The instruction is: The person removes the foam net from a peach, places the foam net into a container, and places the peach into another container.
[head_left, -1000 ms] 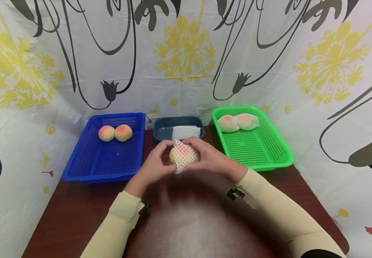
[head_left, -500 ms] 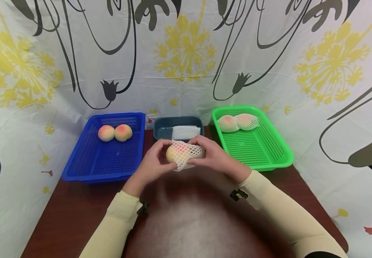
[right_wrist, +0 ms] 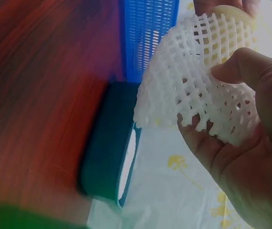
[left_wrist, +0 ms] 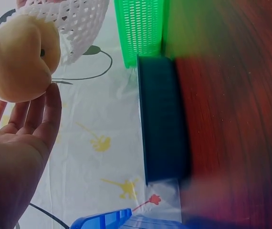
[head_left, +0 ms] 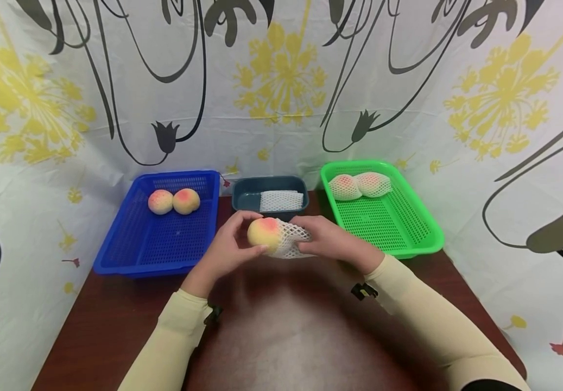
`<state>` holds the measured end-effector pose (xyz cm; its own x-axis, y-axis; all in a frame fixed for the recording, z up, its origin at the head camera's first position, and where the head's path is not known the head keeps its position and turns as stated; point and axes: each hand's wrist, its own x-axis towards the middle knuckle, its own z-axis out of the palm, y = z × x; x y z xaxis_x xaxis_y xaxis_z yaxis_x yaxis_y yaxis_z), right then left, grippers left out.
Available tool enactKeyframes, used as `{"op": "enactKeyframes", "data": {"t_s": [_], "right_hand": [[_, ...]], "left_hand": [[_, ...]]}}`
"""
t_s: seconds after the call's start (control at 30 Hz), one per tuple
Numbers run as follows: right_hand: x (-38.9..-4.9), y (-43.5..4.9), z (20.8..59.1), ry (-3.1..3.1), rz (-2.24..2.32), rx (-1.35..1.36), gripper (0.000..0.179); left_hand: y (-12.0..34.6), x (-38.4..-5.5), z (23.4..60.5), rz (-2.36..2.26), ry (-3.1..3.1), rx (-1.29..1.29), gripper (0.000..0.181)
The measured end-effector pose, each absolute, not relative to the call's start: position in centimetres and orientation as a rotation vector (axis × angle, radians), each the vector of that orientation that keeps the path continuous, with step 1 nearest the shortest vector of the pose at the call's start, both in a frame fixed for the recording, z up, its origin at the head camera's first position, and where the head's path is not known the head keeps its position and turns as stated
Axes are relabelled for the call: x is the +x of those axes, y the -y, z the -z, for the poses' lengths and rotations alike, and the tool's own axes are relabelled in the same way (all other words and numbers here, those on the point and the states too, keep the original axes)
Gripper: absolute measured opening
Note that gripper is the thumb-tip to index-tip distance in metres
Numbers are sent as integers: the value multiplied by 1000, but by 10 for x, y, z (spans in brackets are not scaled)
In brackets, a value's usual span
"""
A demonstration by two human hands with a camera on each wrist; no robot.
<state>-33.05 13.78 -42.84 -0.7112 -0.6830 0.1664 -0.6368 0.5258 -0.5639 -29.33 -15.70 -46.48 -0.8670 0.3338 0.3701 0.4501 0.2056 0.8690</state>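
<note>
Held over the table is a yellow peach with a red blush (head_left: 263, 233), its left half bare. My left hand (head_left: 222, 250) grips it from the left, thumb in front and fingers behind; the left wrist view shows the fingertips against its underside. A white foam fruit net (head_left: 292, 239) covers the peach's right part and reaches rightward beyond it. My right hand (head_left: 332, 243) pinches the loose end of this net, with the thumb pressed on the mesh (right_wrist: 198, 81) in the right wrist view. The peach's right side is partly hidden under the net.
A blue basket (head_left: 115, 266) with two bare peaches (head_left: 174, 202) stands at left. At right, a green basket (head_left: 435, 239) holds two netted peaches (head_left: 359, 185). Between them, behind my hands, sits a dark teal tray (head_left: 247, 203) with folded foam nets (head_left: 282, 200).
The net has shifted right along the peach, baring its left half. My right hand has moved a little right with the net; the left hand keeps its grip on the peach.
</note>
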Motion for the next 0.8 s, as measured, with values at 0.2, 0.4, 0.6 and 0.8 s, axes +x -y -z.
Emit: {"op": "enactKeyframes", "data": {"t_s": [0.2, 0.4, 0.6, 0.8], "right_hand": [[-333, -136, 429, -2710, 854, -1128, 24], [-339, -134, 428, -2735, 771, -1138, 19], [-351, -133, 426, -2787, 671, -1134, 20], [-360, -131, 423, -2797, 648, -1128, 18]], "left_hand": [[160, -293, 466, 1761, 2372, -767, 65], [164, -291, 463, 1743, 2386, -753, 64], [173, -287, 458, 1696, 2397, -727, 65], [177, -287, 458, 1683, 2401, -718, 64]]}}
